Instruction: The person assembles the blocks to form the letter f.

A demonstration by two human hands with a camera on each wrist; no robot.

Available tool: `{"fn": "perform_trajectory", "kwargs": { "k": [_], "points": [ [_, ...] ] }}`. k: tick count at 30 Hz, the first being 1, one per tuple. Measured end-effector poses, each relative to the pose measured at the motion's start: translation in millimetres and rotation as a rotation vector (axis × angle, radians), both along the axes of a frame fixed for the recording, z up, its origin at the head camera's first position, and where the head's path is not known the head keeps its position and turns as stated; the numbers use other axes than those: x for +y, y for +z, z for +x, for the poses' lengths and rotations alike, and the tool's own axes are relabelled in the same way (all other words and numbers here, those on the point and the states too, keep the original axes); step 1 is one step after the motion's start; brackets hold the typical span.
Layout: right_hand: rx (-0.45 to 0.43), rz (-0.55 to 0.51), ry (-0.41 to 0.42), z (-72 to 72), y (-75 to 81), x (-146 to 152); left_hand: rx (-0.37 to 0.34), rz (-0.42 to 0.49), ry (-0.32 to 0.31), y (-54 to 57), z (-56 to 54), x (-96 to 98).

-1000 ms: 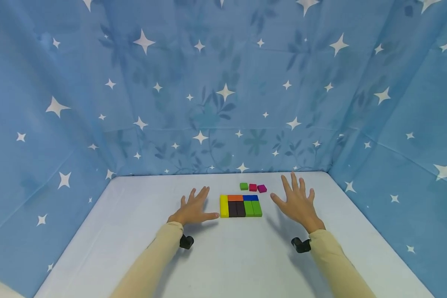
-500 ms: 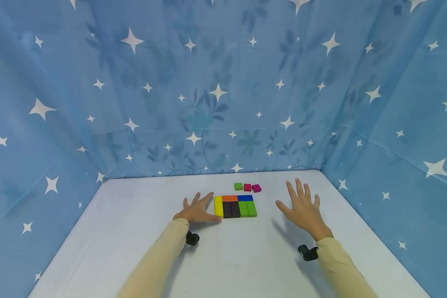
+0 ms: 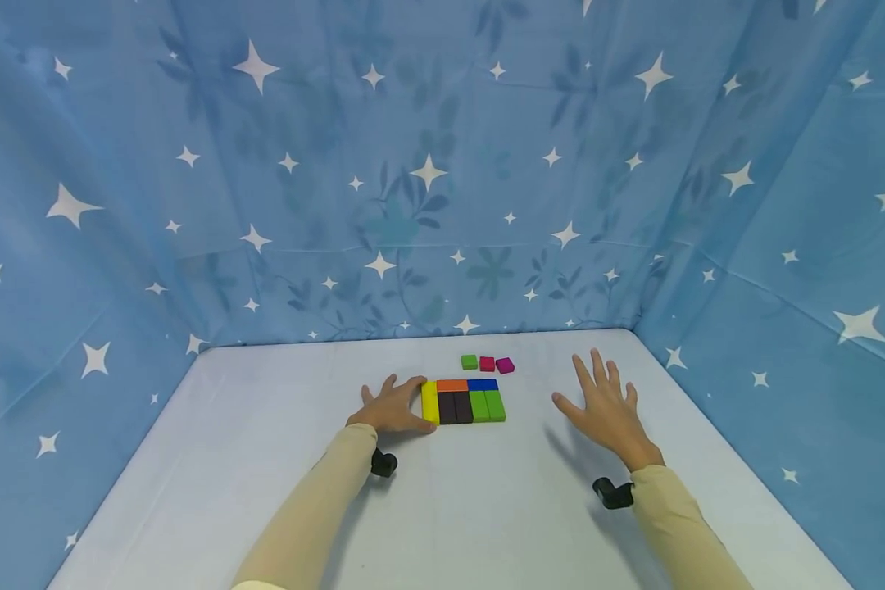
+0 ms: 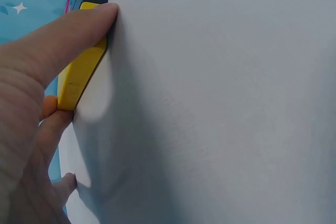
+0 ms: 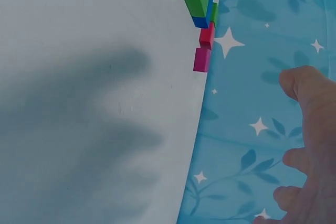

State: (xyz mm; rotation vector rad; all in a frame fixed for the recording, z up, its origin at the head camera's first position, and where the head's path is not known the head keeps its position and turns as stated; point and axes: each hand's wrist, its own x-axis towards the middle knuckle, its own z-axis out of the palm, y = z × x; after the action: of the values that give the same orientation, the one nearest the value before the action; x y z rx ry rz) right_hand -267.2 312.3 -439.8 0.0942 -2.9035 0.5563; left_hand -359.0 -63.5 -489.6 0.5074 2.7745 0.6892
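My left hand (image 3: 392, 407) pinches the long yellow block (image 3: 429, 402) lengthwise, thumb at its near end and a finger at its far end. In the left wrist view the yellow block (image 4: 83, 77) lies flat on the table between them. Touching its right side are two black blocks (image 3: 455, 407) with an orange block (image 3: 452, 385) behind them. Two green blocks (image 3: 487, 406) and a blue block (image 3: 483, 384) finish the rectangle on the right. My right hand (image 3: 609, 412) hovers over the table to the right, fingers spread, holding nothing.
Behind the rectangle lie three small cubes: green (image 3: 469, 361), red (image 3: 487, 363) and magenta (image 3: 505, 365). The white table (image 3: 531, 508) ends at a blue star-patterned curtain (image 3: 442, 229) at the back and both sides.
My left hand has come in to the yellow block, its thumb and finger closing onto the block's ends. My right hand has drifted slightly away from the blocks. The blocks keep their arrangement.
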Motion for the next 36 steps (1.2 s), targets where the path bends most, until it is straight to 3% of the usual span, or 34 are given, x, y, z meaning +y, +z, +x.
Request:
{"fn": "perform_trajectory", "kwargs": {
  "k": [7, 12, 17, 23, 28, 36],
  "points": [
    [-0.015, -0.021, 0.011, 1.3, -1.3, 1.3, -0.005, 0.011, 0.005, 2.0, 4.2, -5.0],
    [-0.021, -0.023, 0.016, 0.1, -3.3, 1.5, 0.030, 0.039, 0.013, 1.1, 6.4, -11.3],
    [-0.034, -0.037, 0.022, -1.3, -5.7, 1.1, 0.064, 0.065, 0.005, 3.0, 13.1, -28.0],
    [-0.036, -0.033, 0.020, -0.3, -9.0, 2.5, 0.050, 0.102, 0.022, 2.9, 22.9, -52.1],
    [-0.047, -0.034, 0.020, 1.2, -11.2, 2.7, 0.016, 0.126, 0.055, 5.8, 35.8, -63.1],
    [-0.035, -0.040, 0.021, 1.9, -10.9, 3.6, 0.042, 0.155, 0.018, 9.7, 68.5, -58.8]
  ]
}}
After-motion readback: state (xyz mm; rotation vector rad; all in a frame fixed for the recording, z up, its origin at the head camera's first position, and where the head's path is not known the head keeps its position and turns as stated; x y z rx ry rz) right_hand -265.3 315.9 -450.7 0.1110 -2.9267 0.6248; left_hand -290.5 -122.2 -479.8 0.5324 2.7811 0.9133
